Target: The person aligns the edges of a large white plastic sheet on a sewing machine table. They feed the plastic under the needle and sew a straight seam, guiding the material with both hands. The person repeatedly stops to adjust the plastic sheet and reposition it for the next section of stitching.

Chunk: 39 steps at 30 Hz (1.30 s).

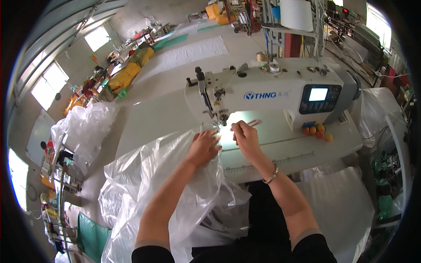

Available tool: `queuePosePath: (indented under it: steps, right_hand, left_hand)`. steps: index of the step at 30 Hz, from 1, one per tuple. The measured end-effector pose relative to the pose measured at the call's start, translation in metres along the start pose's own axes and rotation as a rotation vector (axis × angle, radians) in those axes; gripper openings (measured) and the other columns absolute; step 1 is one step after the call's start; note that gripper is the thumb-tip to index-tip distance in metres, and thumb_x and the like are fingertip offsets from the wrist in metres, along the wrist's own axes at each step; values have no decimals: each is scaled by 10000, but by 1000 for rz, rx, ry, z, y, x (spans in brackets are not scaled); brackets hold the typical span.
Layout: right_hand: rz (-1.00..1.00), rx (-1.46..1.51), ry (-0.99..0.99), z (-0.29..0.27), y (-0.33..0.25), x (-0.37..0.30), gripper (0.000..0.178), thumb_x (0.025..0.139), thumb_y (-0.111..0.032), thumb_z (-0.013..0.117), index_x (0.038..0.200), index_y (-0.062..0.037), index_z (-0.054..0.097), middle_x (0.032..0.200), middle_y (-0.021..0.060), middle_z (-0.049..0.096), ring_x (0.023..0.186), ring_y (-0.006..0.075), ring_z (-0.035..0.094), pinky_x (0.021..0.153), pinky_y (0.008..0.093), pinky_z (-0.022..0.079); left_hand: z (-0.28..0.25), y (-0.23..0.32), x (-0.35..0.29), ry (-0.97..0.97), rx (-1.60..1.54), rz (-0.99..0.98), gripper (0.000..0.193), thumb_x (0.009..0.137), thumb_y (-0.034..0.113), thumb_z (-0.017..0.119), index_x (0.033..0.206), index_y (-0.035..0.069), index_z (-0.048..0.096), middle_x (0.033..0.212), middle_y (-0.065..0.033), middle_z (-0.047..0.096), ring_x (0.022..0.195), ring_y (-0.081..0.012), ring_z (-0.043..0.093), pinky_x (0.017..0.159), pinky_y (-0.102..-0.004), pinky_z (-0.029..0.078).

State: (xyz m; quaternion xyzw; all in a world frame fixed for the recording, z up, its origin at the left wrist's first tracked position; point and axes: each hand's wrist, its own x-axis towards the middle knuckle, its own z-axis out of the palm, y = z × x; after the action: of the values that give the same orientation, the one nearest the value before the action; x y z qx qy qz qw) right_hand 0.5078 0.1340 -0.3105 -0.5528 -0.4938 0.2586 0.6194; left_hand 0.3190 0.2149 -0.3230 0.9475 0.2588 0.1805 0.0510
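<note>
A white industrial sewing machine (pixel 272 94) stands across the table, its lamp lighting the needle area (pixel 220 125). My left hand (pixel 204 147) lies with fingers stretched out on a translucent plastic sheet (pixel 149 175), its fingertips close to the presser foot. The sheet spreads over the table's left part and hangs down toward my lap. Just right of the needle, my right hand (pixel 245 136) is closed in a pinch; what it holds, if anything, cannot be made out. Behind that hand shows a small pinkish tool (pixel 254 122), partly hidden.
Small orange and red balls (pixel 319 131) sit under the machine's control panel (pixel 320 99). A ruler strip (pixel 280 162) runs along the table's front. A plastic heap (pixel 85 131) stands at left, and more sheeting (pixel 337 206) lies at lower right. Yellow bundles (pixel 125 78) line the far left.
</note>
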Motion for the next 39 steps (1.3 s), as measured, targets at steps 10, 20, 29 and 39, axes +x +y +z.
queuePosePath:
  steps: [10,20,29,39]
  right_hand:
    - [317,180,-189,-92,46,-212,304,844,-183,723,1072,-23,603,901,50,636,806,98,605,659,230,463]
    - [39,-310,168,-37,57,-212,471,746,-161,795,1096,-24,512,966,120,584,835,225,578,686,320,473]
    - [300,719,-676,24,-56,-263,389,868,-203,708,1200,-33,598,1122,106,639,1072,146,585,888,300,483]
    - [-581,90,-1519,53,-60,-363,259,939,-171,487,1008,0,669,1039,184,651,1012,275,627,922,384,466]
  left_hand:
    - [-79,145,-168,333,-260,-225,390,738,-11,694,1111,-11,578,1186,-205,566,1103,-383,546,930,-428,443]
    - [23,139,-395,291,-97,-1105,284,853,152,667,1086,9,589,1188,-166,587,1159,-317,526,980,-397,397]
    - [-129,221,-397,14,-932,-1125,221,888,37,576,1093,-39,610,799,-51,641,679,-108,594,650,-254,482]
    - [-131,267,-278,-113,-562,-419,694,772,233,765,1330,-22,440,1249,-175,520,1103,-336,556,872,-369,482]
